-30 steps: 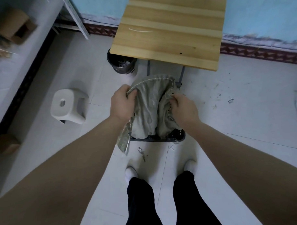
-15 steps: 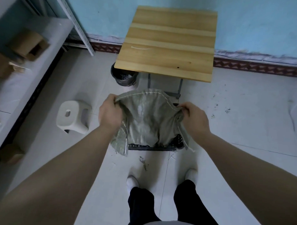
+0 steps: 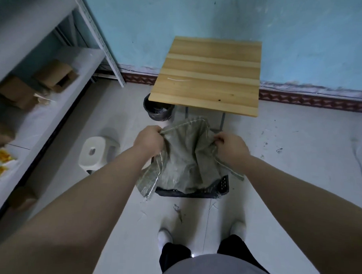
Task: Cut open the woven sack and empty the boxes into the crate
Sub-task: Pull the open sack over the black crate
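A grey-green woven sack [image 3: 185, 153] hangs limp between my two hands, draped down into a black plastic crate [image 3: 222, 184] on the floor. My left hand [image 3: 149, 138] grips the sack's upper left edge. My right hand [image 3: 232, 145] grips its upper right edge. The sack covers most of the crate, so I cannot see any boxes inside it. A frayed flap of the sack hangs over the crate's left side.
A wooden table [image 3: 209, 76] stands just beyond the crate, with a black bin [image 3: 157, 110] under its left corner. A white stool [image 3: 97, 152] sits on the left. Grey shelves [image 3: 34, 90] with cardboard boxes line the left wall. My feet stand close behind the crate.
Both hands have lifted the sack higher above the crate and drawn its top edge apart. The view has tilted up, showing more wall and shelf.
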